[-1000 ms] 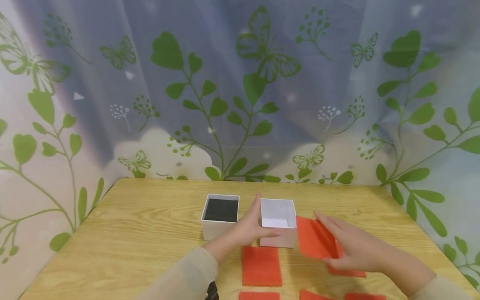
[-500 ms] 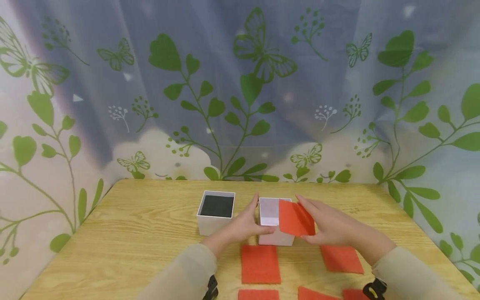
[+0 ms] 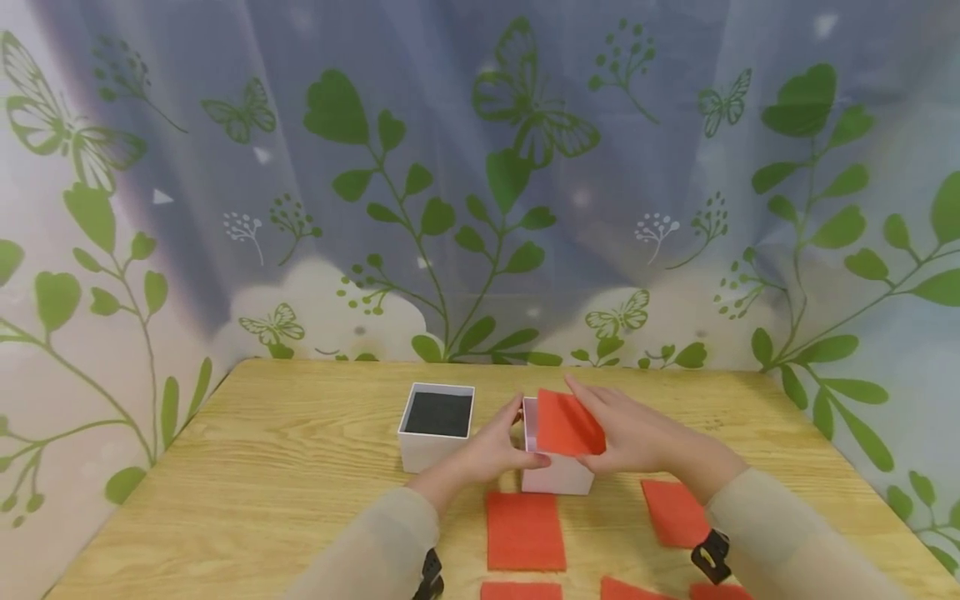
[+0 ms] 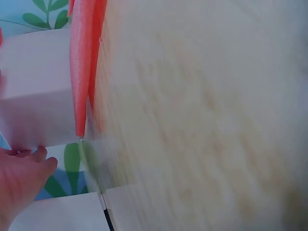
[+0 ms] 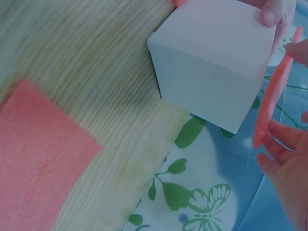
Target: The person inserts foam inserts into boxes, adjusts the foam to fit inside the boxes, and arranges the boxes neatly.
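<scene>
One red square [image 3: 564, 423] over the white box [image 3: 557, 477], right hand [image 3: 628, 429] pinching it between thumb and fingers, left hand [image 3: 489, 450] spread wide, gripping the box's left side

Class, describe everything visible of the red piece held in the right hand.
The red piece is a thin, roughly square, felt-like sheet, slightly bowed. The right hand grips it from the right. It is tilted over the right white box, partly hiding the open top in the head view; the right wrist view shows a gap between them.
</scene>
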Motion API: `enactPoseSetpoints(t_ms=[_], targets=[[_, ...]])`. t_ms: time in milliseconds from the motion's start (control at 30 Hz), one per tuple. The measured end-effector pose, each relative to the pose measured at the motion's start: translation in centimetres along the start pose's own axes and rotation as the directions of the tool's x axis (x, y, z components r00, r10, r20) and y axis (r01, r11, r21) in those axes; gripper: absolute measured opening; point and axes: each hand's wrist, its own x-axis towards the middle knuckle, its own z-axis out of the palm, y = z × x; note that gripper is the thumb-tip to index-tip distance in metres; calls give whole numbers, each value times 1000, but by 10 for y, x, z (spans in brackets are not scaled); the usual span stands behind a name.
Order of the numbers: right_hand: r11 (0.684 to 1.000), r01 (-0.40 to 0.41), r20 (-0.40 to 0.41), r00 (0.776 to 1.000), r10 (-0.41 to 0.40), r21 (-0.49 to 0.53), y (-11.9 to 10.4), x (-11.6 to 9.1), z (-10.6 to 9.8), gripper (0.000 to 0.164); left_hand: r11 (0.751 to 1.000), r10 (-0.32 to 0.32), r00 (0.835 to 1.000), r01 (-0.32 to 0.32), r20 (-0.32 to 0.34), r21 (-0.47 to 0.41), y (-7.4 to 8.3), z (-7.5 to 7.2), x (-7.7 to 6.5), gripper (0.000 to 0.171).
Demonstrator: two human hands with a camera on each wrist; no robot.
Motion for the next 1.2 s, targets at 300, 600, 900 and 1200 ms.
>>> enactPoseSetpoints(t_ms=[300, 600, 900, 1200], targets=[[999, 37, 15, 999, -37, -13, 2, 12, 2, 98, 1000, 10, 1000, -10, 15, -1, 0, 1, 2, 104], [1000, -5, 91, 996, 2, 30, 5, 17, 4, 96, 1000, -4, 999, 4, 35, 19, -1, 1, 5, 106], [993, -41, 166, 986, 22, 114, 6, 22, 3, 92, 998, -43, 999, 42, 28, 45, -1, 1, 3, 108], [971, -40, 178, 984, -2, 235, 7, 25, 3, 91, 998, -66, 997, 65, 37, 16, -1, -4, 0, 111]])
